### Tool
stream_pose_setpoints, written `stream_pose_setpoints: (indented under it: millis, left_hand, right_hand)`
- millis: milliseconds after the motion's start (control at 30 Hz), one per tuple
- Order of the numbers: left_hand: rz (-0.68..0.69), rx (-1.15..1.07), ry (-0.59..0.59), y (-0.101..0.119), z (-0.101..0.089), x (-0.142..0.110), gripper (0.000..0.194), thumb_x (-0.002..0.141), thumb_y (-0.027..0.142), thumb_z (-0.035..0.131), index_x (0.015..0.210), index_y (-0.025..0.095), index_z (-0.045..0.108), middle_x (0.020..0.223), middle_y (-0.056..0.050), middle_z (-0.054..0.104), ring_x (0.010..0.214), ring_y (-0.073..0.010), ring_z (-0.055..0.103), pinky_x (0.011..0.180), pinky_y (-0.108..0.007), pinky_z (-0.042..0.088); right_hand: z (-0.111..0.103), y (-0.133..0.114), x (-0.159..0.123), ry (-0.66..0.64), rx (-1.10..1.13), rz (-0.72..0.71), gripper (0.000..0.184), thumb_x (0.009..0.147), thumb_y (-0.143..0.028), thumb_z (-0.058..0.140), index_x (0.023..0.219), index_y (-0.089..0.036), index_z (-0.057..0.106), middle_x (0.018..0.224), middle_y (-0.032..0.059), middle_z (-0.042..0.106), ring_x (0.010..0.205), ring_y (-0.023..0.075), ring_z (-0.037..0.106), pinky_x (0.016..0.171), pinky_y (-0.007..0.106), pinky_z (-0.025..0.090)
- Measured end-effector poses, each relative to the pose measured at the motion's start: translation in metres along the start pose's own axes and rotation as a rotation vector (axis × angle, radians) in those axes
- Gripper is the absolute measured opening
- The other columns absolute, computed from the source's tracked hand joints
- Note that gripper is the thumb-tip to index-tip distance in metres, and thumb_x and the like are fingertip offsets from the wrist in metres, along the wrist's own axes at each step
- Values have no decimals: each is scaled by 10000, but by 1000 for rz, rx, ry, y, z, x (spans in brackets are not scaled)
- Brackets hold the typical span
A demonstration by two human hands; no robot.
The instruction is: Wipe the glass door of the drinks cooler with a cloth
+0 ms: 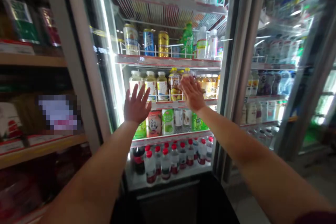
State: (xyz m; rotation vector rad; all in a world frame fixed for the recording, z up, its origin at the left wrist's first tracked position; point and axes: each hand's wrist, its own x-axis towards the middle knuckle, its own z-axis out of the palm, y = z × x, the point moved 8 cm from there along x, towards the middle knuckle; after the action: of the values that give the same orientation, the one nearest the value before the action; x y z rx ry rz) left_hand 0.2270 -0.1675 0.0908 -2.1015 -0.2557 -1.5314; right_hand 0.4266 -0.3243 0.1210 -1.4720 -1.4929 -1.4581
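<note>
Fingers spread, my left hand is raised before the left part of a lit drinks cooler's middle shelf. Behind it stand white-capped bottles. My right hand is stretched out flat further right and covers part of that row. Just left of its fingertips is a yellow-capped bottle of brown tea. Neither hand appears to hold anything. Whether the right fingertips touch a bottle, I cannot tell. Below the hands, a reddish drink carton and a green drink carton share a lower shelf.
Red-capped clear bottles and a dark cola bottle stand at the cooler's bottom. Higher up are a gold can, a blue can and a green bottle. Metal frames flank the cooler; goods shelves are at left.
</note>
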Motion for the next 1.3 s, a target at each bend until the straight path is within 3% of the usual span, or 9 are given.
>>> stream_pose_setpoints:
  millis: [100,267,433,667,867,1000,1067,1200,1300]
  left_hand:
    - [-6,23,-11,1,0,0,605,1043,320,521,1626,192,427,1687,-109,336,1610,-326,151,1318,-583,55]
    - [0,51,-11,1,-1,-1,613,1031,294,526,1628,198,426,1682,-108,347,1608,-319,171,1318,-569,66]
    - [-21,74,-32,1,-1,-1,579,1047,321,502,1611,194,456,1686,-98,337,1610,-310,167,1322,-552,62]
    - [-43,11,-51,-2,-1,1,553,1074,355,464,1609,217,450,1692,-71,337,1610,-314,168,1316,-578,78]
    - [-48,0,-28,-3,0,1,549,1072,343,466,1603,205,460,1692,-86,332,1604,-335,181,1309,-600,101]
    - [-16,24,26,-1,-3,1,538,1080,334,475,1603,213,458,1682,-77,351,1596,-320,218,1314,-568,115]
    - [-11,27,51,0,-5,0,531,1079,331,477,1598,217,469,1672,-80,371,1592,-315,231,1315,-552,124]
    - [-1,45,44,1,-4,1,527,1086,340,457,1593,199,472,1672,-89,367,1589,-332,236,1305,-576,142]
    - [0,54,43,0,-5,0,540,1083,336,461,1609,217,453,1672,-82,366,1591,-321,228,1310,-566,134]
  right_hand:
    - [13,-26,-2,-146,40,-362,488,1099,-238,464,1573,-353,474,1590,-48,541,1568,169,358,1363,504,96]
    - [-13,22,6,206,-29,75,495,1104,-274,409,1580,-158,480,1612,131,498,1612,261,234,1328,590,191]
    - [10,-28,-11,-132,109,-544,511,1073,-213,477,1584,-229,475,1610,51,518,1570,186,354,1324,440,286]
    - [-7,20,8,327,28,212,534,1086,-241,344,1578,-68,460,1632,195,461,1600,294,290,1299,575,299]
    - [28,-45,-2,-215,58,-536,540,1062,-218,442,1598,-280,457,1622,-5,508,1585,163,323,1339,433,246]
    - [15,2,19,34,-34,51,543,1069,-234,393,1605,-168,450,1661,106,440,1609,272,270,1332,580,185]
    - [13,8,18,125,-59,153,552,1068,-235,385,1605,-125,442,1660,145,432,1612,300,252,1325,597,192]
    - [29,-39,6,-77,6,-421,519,1052,-239,468,1569,-234,504,1635,41,487,1590,206,318,1349,458,198]
    - [20,-37,7,21,3,-371,521,1053,-228,465,1573,-223,490,1614,54,514,1580,205,341,1355,478,143]
